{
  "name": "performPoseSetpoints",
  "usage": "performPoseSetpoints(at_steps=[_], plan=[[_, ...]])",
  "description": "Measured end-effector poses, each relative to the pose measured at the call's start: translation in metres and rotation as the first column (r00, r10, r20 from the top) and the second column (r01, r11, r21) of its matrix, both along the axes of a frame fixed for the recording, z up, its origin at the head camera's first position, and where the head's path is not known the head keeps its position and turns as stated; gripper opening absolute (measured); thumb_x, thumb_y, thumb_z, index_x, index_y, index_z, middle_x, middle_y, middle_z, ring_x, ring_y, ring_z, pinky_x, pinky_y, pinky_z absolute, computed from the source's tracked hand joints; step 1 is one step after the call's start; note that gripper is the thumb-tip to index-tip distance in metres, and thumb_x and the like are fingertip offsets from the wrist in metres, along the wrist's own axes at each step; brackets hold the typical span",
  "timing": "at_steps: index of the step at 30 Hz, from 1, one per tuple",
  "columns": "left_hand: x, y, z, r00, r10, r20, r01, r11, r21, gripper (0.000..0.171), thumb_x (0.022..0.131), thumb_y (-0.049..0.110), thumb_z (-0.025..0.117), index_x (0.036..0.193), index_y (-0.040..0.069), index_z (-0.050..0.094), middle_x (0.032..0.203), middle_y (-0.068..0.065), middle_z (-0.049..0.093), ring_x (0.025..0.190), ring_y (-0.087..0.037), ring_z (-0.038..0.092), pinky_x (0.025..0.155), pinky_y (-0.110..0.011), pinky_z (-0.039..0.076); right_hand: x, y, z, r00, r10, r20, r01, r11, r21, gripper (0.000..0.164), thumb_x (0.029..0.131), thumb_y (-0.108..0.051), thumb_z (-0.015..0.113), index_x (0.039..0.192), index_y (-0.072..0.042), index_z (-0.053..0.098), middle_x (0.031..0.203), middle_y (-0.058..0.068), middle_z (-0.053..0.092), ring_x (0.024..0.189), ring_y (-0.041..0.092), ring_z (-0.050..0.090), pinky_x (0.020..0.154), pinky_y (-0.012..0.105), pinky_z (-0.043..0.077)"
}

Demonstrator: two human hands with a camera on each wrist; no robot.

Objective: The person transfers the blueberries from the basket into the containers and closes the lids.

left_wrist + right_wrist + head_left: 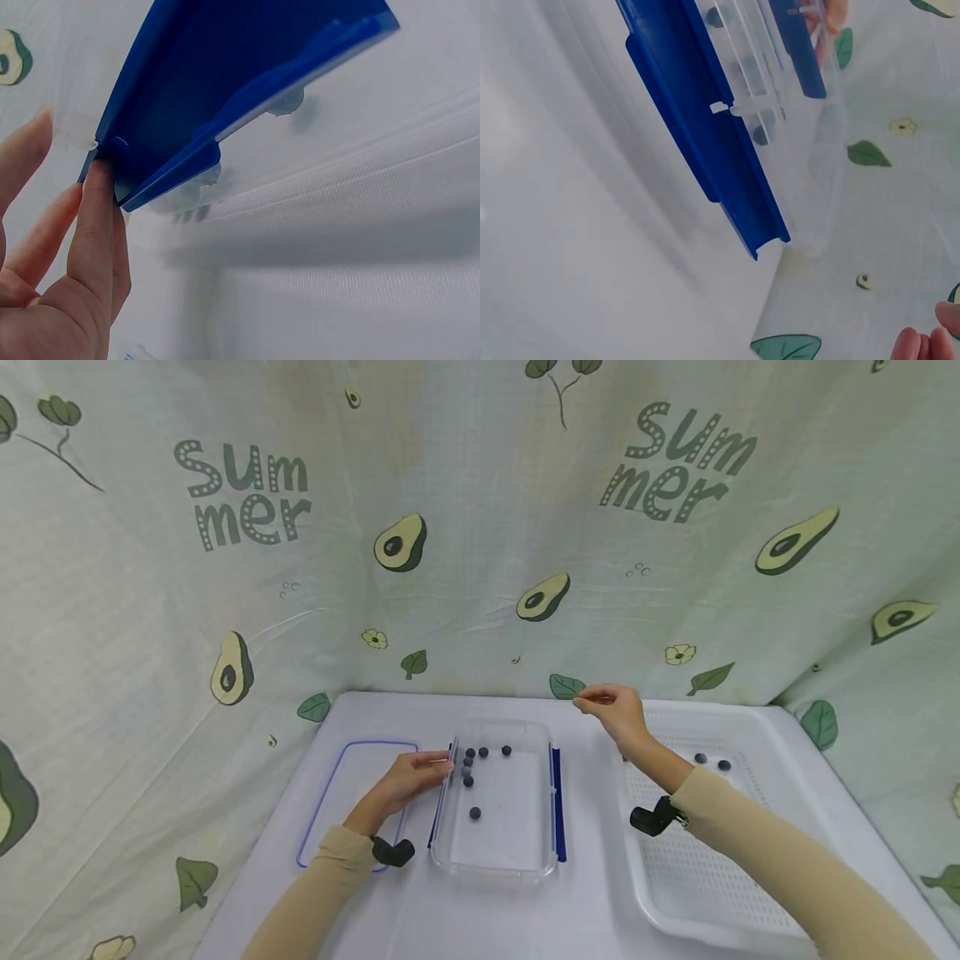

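Observation:
A clear plastic box (517, 870) with blue side latches (559, 806) sits mid-table, and several small dark balls (475, 813) lie inside toward its left and far side. My left hand (408, 781) touches the box's left side. In the left wrist view its fairly straight fingers (94, 225) meet the end of a blue latch (172, 97), with the thumb apart. Raised beyond the box's far right corner is my right hand (615, 710). Its thumb and fingertips are close together at the right wrist view's lower right edge, and no object shows between them.
A white perforated basket (652, 893) stands on the right, with dark balls (723, 765) in it under my right forearm. Left of the box lies a clear lid with a blue rim (330, 785). A printed curtain (465, 468) hangs behind the white table (585, 910).

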State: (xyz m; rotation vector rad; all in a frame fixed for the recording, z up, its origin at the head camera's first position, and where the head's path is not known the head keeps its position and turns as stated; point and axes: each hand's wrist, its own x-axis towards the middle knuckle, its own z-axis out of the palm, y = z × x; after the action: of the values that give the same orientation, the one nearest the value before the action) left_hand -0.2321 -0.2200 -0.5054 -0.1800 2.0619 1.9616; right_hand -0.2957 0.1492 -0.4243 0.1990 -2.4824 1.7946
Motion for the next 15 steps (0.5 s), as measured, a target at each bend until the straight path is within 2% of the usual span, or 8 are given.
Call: performPoseSetpoints(at_steps=[4,8,11,15], plan=[[-0.001,0.001,-0.001,1.000,0.001,0.002,-0.001,1.000,0.011,0.052,0.092,0.017,0.074,0.137,-0.003,0.057,0.125,-0.016,0.066,0.110,-0.019,0.065,0.096,-0.031,0.054,-0.001,0.014,-0.003,0.999,-0.038,0.000,0.038,0.999,0.001,0.029,0.093,-0.016,0.073,0.111,0.006,0.070,0.108,0.020,0.068,0.087,0.018,0.067,0.083,0.025,0.057],[-0.001,0.000,-0.002,1.000,-0.006,-0.002,0.006,1.000,0.010,0.053,0.092,0.017,0.074,0.137,-0.004,0.056,0.126,-0.017,0.065,0.112,-0.020,0.065,0.097,-0.032,0.053,0.001,0.026,-0.009,0.997,-0.077,-0.006,0.077,0.997,0.016,0.029,0.093,-0.014,0.072,0.111,0.009,0.069,0.105,0.020,0.069,0.079,0.010,0.067,0.081,0.027,0.058],[-0.001,0.000,-0.002,1.000,-0.008,-0.001,0.008,1.000,-0.001,0.053,0.092,0.019,0.075,0.137,-0.003,0.057,0.127,-0.017,0.065,0.114,-0.021,0.064,0.097,-0.032,0.053,0.003,0.035,-0.018,0.994,-0.111,-0.012,0.111,0.993,0.039,0.028,0.094,-0.012,0.071,0.110,0.010,0.068,0.104,0.021,0.069,0.075,0.000,0.062,0.074,0.019,0.056],[-0.001,0.000,-0.002,1.000,-0.008,-0.001,0.008,1.000,-0.007,0.053,0.092,0.020,0.075,0.136,-0.002,0.058,0.127,-0.017,0.065,0.114,-0.022,0.064,0.097,-0.032,0.053,0.004,0.044,-0.033,0.986,-0.165,-0.021,0.166,0.983,0.082,0.025,0.093,-0.009,0.070,0.110,0.011,0.068,0.103,0.023,0.070,0.075,-0.006,0.058,0.069,0.012,0.051]])
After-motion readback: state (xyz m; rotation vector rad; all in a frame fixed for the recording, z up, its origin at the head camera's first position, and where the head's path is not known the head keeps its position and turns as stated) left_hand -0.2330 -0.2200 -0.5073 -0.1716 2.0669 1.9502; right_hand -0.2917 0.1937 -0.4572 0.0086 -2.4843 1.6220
